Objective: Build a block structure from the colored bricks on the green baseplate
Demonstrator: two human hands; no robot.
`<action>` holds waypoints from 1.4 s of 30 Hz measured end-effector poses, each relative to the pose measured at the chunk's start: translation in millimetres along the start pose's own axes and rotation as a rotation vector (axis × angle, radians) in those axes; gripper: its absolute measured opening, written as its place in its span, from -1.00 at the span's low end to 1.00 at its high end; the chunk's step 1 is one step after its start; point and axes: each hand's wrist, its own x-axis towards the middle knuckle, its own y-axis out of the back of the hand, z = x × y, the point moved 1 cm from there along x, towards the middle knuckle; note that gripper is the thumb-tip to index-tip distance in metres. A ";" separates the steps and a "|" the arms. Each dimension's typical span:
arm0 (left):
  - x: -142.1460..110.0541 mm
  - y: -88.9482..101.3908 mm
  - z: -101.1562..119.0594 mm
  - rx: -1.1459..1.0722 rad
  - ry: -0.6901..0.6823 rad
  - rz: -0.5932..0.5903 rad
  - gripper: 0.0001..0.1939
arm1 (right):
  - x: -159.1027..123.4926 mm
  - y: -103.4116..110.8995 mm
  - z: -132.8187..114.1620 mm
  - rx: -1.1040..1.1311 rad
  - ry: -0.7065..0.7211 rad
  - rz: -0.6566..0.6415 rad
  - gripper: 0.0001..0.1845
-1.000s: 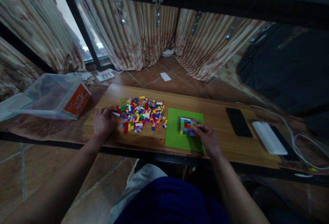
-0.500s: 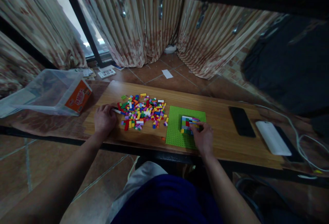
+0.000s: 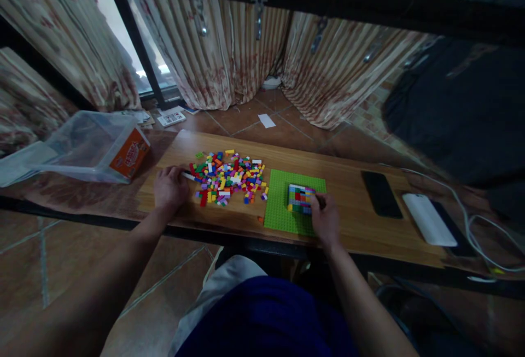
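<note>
A small rectangular block of many-coloured toy bricks (image 3: 300, 198) sits on the green baseplate (image 3: 276, 217). At the block's right edge is my right hand (image 3: 327, 219), its fingers curled against that side and partly hiding it. My left hand (image 3: 169, 190) rests on the board at the left end of a pile of loose toy bricks (image 3: 229, 177), fingers bent together. A white brick (image 3: 188, 175) lies against its fingertips; whether anything else is between them is hidden. One orange brick (image 3: 260, 219) lies just left of the baseplate.
A clear plastic bin (image 3: 88, 146) with an orange label stands left of the wooden board (image 3: 348, 182). To the right lie a black phone (image 3: 381, 194), a white oblong device (image 3: 429, 219) and a white cable (image 3: 467, 212). Curtains (image 3: 229, 51) hang beyond a dark frame bar.
My right hand's fingers have drawn back from the top of the block to its right edge, uncovering more of it. My left hand stays beside the pile. The view has shifted slightly.
</note>
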 end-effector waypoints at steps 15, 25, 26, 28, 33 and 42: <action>-1.4 4.8 5.8 0.008 0.027 -0.021 -0.67 | -87.8 -32.4 -70.8 -0.091 0.421 -0.341 -0.73; -0.7 2.7 2.1 -0.011 0.019 -0.015 -0.67 | -84.3 -48.9 -75.2 -0.098 0.400 -0.330 -0.77; -0.5 2.5 1.7 -0.011 0.018 -0.017 -0.68 | -83.3 -45.8 -75.3 -0.055 0.378 -0.338 -0.77; -0.4 2.5 1.2 -0.010 0.017 -0.017 -0.69 | -79.8 -36.6 -73.9 0.034 0.307 -0.340 -0.76; -0.1 2.5 1.4 -0.007 0.018 -0.015 -0.69 | -67.6 -6.4 -56.5 0.170 0.043 -0.272 -0.73; -0.4 5.9 5.2 0.013 0.019 -0.015 -0.68 | -69.0 12.3 -22.5 0.249 -0.153 -0.189 -0.64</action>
